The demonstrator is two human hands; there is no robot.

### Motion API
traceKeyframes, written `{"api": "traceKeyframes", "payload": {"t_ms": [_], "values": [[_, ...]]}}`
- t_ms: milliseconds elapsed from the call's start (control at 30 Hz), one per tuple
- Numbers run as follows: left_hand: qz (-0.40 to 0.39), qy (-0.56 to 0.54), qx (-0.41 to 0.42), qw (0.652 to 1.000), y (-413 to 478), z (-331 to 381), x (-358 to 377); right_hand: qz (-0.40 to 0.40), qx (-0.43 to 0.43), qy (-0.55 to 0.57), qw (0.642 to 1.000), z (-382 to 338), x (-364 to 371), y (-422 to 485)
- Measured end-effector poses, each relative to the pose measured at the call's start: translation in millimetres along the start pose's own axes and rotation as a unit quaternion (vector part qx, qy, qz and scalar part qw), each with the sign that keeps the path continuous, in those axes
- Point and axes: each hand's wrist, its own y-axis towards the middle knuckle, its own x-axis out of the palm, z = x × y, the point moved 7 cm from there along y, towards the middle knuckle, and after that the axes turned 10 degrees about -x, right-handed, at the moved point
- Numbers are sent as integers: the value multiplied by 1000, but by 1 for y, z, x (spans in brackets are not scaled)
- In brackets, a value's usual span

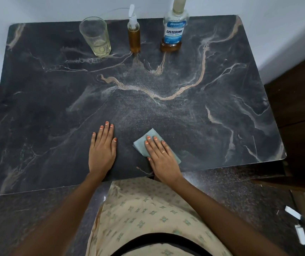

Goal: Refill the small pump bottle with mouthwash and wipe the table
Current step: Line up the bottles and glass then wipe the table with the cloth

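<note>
Right grip [161, 154] spread flat, pressing cloth [142, 143] on worktop [203, 117] near front edge. Left grip [102, 146] flat beside, bracing. Pump bottle [134, 37] stands at back. Wipe in overlapping strokes, steering clear of it.

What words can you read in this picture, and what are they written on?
"LISTERINE": on the blue label of the mouthwash bottle.
"COOL MINT": just under it, on the same label.
The smaller print above and below those words is too small to read.
The pump bottle, the glass and the cloth show no words.
</note>
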Motion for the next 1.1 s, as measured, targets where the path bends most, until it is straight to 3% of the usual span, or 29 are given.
{"api": "traceKeyframes", "payload": {"t_ms": [133,300,500,600,733,900,1100], "values": [[-1,-3,-3,1000,-1,-1,0,35,42,28,998,42,-2,-29],[-5,-1,-5,1000,-1,-1,1,81,193,50,977,128,-16,-63],[-2,-8,-7,1000,0,0,-1,119,314,62,940,177,-39,-25],[0,-3,-11,1000,0,0,-2,111,287,56,950,156,-40,18],[-3,-4,-9,1000,-1,1,-3,91,167,59,980,83,-25,72],[1,-12,-7,1000,0,2,-3,65,57,78,993,23,-8,72],[-2,-7,-9,1000,0,0,-3,98,104,50,988,85,-20,24]]}}
